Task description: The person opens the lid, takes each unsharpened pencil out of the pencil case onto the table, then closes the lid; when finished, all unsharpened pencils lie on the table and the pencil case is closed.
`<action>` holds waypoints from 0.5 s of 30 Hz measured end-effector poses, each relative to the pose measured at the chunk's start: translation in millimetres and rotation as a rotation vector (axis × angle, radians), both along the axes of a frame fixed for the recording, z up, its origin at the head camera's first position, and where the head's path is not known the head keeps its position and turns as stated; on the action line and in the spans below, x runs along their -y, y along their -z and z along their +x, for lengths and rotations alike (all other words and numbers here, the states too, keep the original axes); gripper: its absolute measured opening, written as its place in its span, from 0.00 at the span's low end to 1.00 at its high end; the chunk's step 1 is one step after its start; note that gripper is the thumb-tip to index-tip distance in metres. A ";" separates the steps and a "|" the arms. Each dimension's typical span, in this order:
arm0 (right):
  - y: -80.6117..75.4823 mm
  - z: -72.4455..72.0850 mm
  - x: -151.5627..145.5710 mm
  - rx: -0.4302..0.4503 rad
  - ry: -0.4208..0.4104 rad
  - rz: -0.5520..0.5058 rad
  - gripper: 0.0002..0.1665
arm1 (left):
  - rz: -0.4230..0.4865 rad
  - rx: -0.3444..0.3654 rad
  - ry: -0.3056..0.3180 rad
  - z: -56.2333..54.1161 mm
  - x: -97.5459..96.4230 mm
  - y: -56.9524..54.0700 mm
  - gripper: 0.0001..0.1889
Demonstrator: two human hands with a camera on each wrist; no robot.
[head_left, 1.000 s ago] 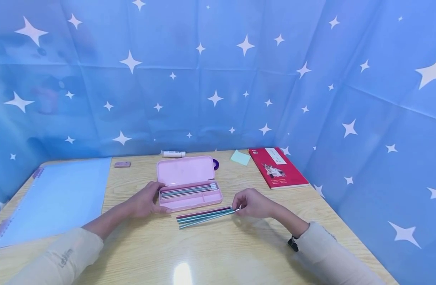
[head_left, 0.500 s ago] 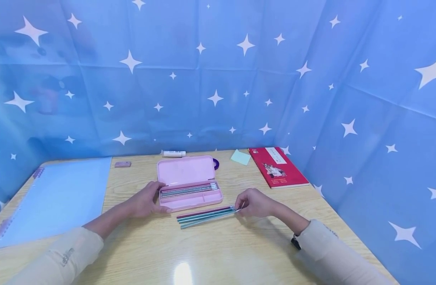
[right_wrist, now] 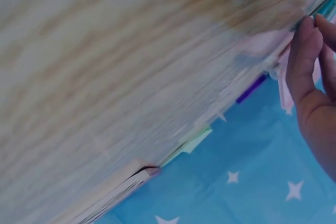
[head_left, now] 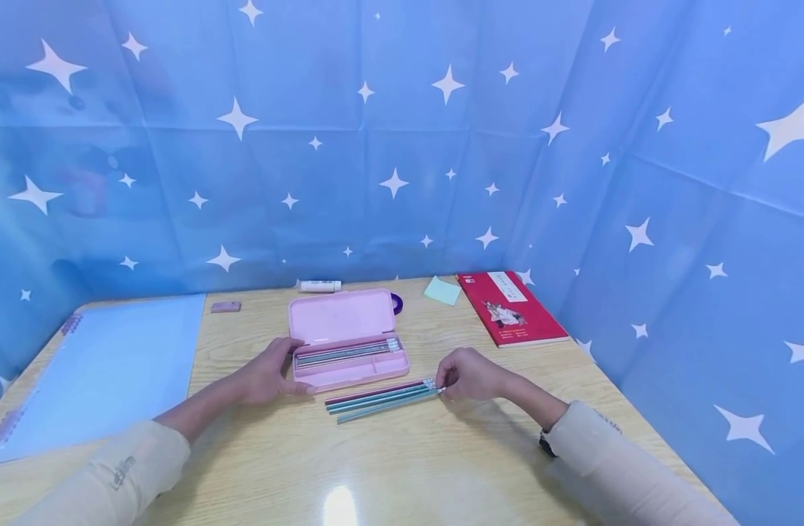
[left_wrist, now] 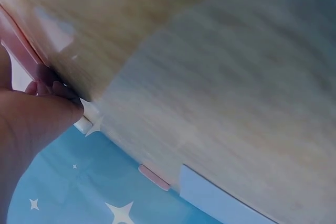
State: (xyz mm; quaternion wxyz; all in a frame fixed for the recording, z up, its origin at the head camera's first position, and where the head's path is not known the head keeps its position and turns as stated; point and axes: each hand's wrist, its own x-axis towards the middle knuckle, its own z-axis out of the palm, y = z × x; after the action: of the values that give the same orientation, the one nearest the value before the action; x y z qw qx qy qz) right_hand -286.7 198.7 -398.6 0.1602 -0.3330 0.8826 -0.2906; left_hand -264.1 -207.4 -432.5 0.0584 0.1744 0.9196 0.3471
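Right hand (head_left: 470, 375) on the front pencil (head_left: 382, 408), left hand (head_left: 266, 372) at the case (head_left: 336, 378)

The pink case lies on the bench (head_left: 402, 467) with its lid (head_left: 342, 314) laid back on the far side. The fingers of the left hand grip the case's left end, the thumb along its near edge and the others toward the hinge.

Just in front of the case, the loose pencils (head_left: 378, 398), one dark red and the others teal, lie side by side, slightly fanned. The front pencil is the one farthest from the case, its left end a little apart from the rest. The fingers of the right hand are closed in a pinch at its right end, in front of the case's right corner. Inside the case, the stored pencils (head_left: 349, 353) fill the long far compartment, their eraser ends to the right.

Behind the case lies a white tube (head_left: 319, 286), and a purple roll (head_left: 398, 304) shows just past the lid's right edge. A pink eraser (head_left: 226, 307) sits left of the case, with a large pale sheet (head_left: 106, 372) farther left. To the case's right are a green note (head_left: 443, 290) and, beyond it, a red book (head_left: 512, 310). A blue starry cloth (head_left: 395, 146) hangs behind the case.
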 end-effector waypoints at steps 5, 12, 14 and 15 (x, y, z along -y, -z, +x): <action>1.9 -0.3 0.9 -0.001 -0.007 0.017 0.05 | -0.002 0.005 -0.002 -0.5 0.2 1.9 0.53; 4.1 0.2 4.1 -0.041 0.013 0.052 0.05 | -0.001 0.013 -0.001 -0.7 -0.9 1.0 0.54; 4.2 0.2 4.8 -0.049 0.020 0.058 0.05 | 0.000 0.018 -0.002 -1.1 -1.0 0.7 0.54; 4.1 0.2 5.0 -0.052 0.023 0.059 0.05 | 0.001 0.018 -0.003 -1.3 -1.0 0.7 0.53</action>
State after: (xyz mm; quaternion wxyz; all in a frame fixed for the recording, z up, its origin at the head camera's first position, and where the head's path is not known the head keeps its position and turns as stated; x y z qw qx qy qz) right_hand -286.4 193.7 -402.7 0.1436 -0.3255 0.8984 -0.2574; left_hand -265.4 -206.4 -433.2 0.0662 0.1701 0.9190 0.3494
